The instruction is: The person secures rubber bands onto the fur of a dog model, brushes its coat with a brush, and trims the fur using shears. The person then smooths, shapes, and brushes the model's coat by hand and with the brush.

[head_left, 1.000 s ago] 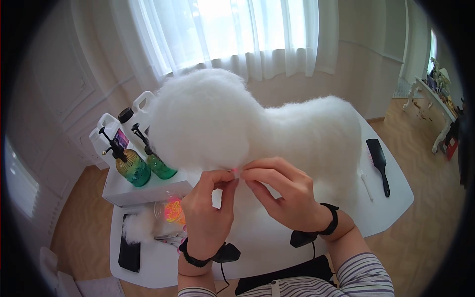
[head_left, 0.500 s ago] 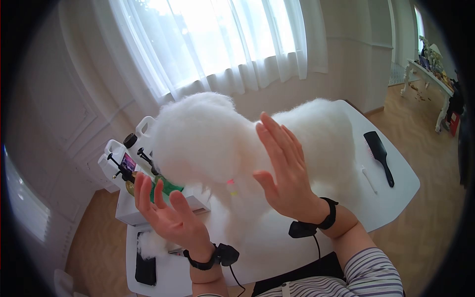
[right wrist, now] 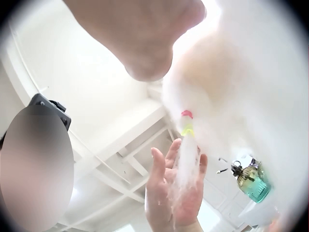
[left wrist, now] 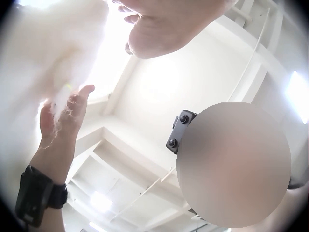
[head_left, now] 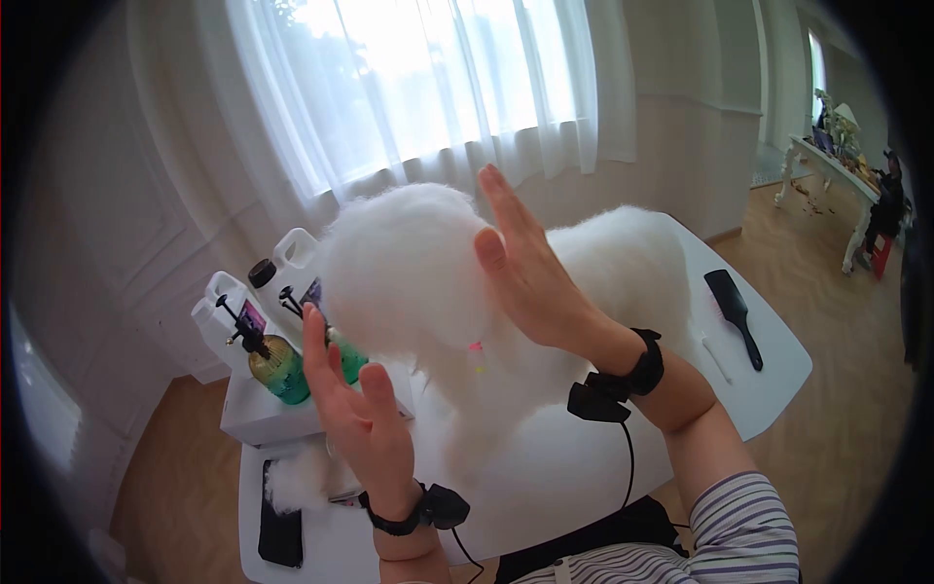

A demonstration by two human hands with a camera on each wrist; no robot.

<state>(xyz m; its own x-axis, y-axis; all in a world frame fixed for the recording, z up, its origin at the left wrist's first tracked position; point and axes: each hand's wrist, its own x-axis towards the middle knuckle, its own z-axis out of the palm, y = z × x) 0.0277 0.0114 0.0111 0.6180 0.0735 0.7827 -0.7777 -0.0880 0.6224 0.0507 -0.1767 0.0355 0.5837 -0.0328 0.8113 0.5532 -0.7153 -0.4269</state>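
Observation:
A fluffy white dog-shaped figure (head_left: 399, 258) stands on the white table (head_left: 545, 487), its long coat combed out. From the near side of its head hangs a tuft (right wrist: 187, 162) tied with a pink band (right wrist: 187, 114) and, just below, a yellow band (right wrist: 188, 130). My left hand (head_left: 362, 419) is raised to the left of the tuft, fingers extended and holding nothing. On the other side, my right hand (head_left: 538, 284) is lifted with straight fingers beside the head, overlapping the figure's neck in the head view. Each wrist wears a black strapped camera.
Amber-green spray bottle (head_left: 277, 372) and white jugs stand at left by a white box (head_left: 263, 414). A loose fluff clump (head_left: 297, 482) lies over a black pouch (head_left: 282, 545) at front left. Black paddle brush (head_left: 736, 316) and thin white stick (head_left: 718, 362) lie right.
Both hands were pinching at the banded tuft; they have let go and spread apart, left and right. The pink and yellow bands now show uncovered. Lately the right hand has risen toward the head.

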